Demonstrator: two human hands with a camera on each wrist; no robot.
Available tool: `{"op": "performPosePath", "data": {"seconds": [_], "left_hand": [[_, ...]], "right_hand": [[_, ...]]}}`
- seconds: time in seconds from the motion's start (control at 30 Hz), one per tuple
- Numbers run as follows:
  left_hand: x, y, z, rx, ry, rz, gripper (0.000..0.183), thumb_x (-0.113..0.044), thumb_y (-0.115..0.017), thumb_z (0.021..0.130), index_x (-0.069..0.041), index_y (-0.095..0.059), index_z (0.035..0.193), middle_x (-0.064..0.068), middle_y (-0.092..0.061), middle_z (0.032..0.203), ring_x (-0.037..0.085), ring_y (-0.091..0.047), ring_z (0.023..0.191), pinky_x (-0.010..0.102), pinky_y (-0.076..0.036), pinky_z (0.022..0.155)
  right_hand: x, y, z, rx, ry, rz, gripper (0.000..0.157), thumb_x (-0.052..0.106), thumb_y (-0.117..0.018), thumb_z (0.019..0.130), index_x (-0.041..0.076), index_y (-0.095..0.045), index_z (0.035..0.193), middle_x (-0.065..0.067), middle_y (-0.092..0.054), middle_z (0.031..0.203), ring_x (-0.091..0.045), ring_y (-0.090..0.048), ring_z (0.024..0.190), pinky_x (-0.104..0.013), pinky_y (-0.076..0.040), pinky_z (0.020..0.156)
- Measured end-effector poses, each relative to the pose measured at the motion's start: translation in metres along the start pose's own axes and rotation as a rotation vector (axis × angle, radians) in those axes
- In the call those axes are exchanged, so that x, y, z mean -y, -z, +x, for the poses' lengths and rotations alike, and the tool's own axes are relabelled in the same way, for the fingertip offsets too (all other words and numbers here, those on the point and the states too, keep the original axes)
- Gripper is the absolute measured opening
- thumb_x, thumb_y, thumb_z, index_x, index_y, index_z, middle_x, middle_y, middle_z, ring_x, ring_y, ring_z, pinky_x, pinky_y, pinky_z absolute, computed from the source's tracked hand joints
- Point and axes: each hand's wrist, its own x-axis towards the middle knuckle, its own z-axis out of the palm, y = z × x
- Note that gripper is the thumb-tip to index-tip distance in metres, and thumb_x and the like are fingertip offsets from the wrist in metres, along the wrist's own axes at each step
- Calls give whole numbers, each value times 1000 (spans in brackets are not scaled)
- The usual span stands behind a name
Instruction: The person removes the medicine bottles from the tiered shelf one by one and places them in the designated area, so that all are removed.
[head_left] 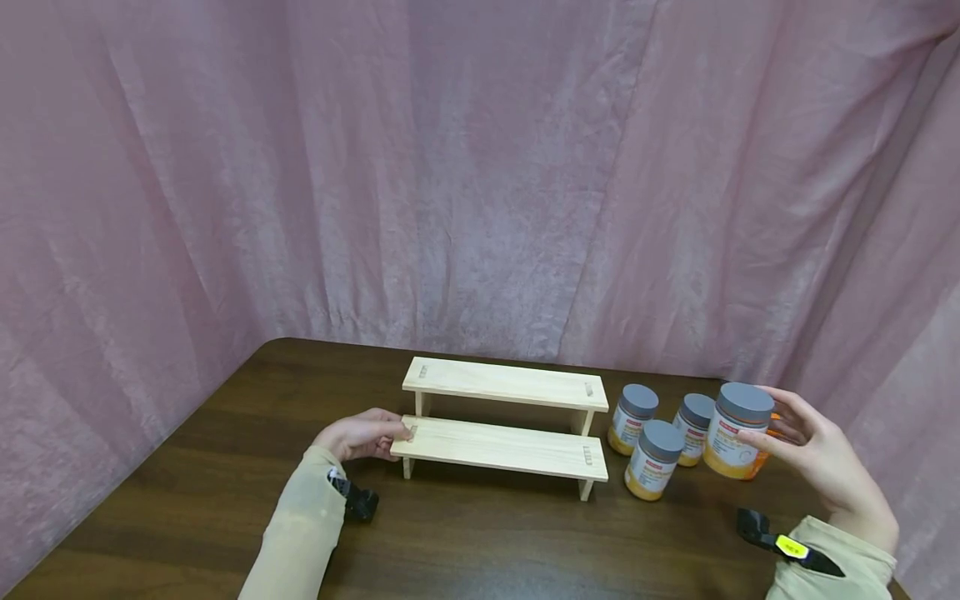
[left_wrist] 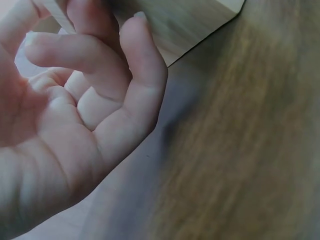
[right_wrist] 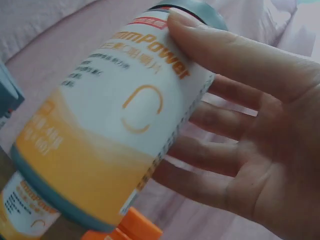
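Note:
My left hand (head_left: pixel 367 435) grips the left end of the lower step (head_left: pixel 498 446) of a pale two-step wooden display stand, thumb on top of the board. In the left wrist view its curled fingers (left_wrist: pixel 145 85) lie against the wood. The upper step (head_left: pixel 506 382) stands behind. My right hand (head_left: pixel 828 454) holds a supplement jar (right_wrist: pixel 110 110) with a grey lid and white-and-orange label, tilted in the right wrist view. Thumb and fingers are on either side of it, and it hangs above the table at the right.
Three similar jars stand right of the stand: one at its upper right (head_left: pixel 633 418), one in front (head_left: pixel 654 461) and one behind (head_left: pixel 694 427). An orange object (right_wrist: pixel 132 227) is partly hidden behind the held jar. Pink curtains (head_left: pixel 480 183) border the brown table (head_left: pixel 225 467).

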Motion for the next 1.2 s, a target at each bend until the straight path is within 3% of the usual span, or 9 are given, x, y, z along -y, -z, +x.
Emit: {"op": "performPosePath", "data": {"seconds": [0.43, 0.67, 0.97, 1.2], "left_hand": [[3, -2, -2, -9, 7, -8, 15, -13, -58, 88, -2, -57, 98, -4, -62, 75, 0, -52, 59, 22, -54, 65], [3, 0, -1, -3, -12, -3, 8, -13, -58, 88, -6, -58, 93, -5, -60, 73, 0, -52, 60, 22, -53, 65], [2, 1, 0, -15, -6, 8, 14, -13, -56, 88, -3, -57, 98, -4, -61, 75, 2, -55, 63, 23, -53, 65], [2, 1, 2, -17, 1, 31, 21, -14, -56, 89, -1, -57, 104, -4, -62, 77, 3, -57, 66, 24, -53, 67]], "right_hand": [[-21, -5, -6, 74, -6, -32, 56, 7, -67, 90, 21, -45, 140, 39, -52, 112, 20, -48, 100, -7, -44, 76], [-27, -10, -3, 140, 74, 157, 65, -8, -61, 88, 13, -38, 145, 25, -60, 118, 10, -58, 106, -12, -47, 77], [-39, -17, 0, 147, 45, 205, 59, -7, -61, 89, 11, -41, 142, 25, -59, 118, 9, -60, 103, -15, -47, 76], [-45, -20, 0, 148, -57, 70, 57, 6, -67, 89, 16, -43, 140, 34, -51, 113, 18, -50, 101, -13, -46, 76]]}}
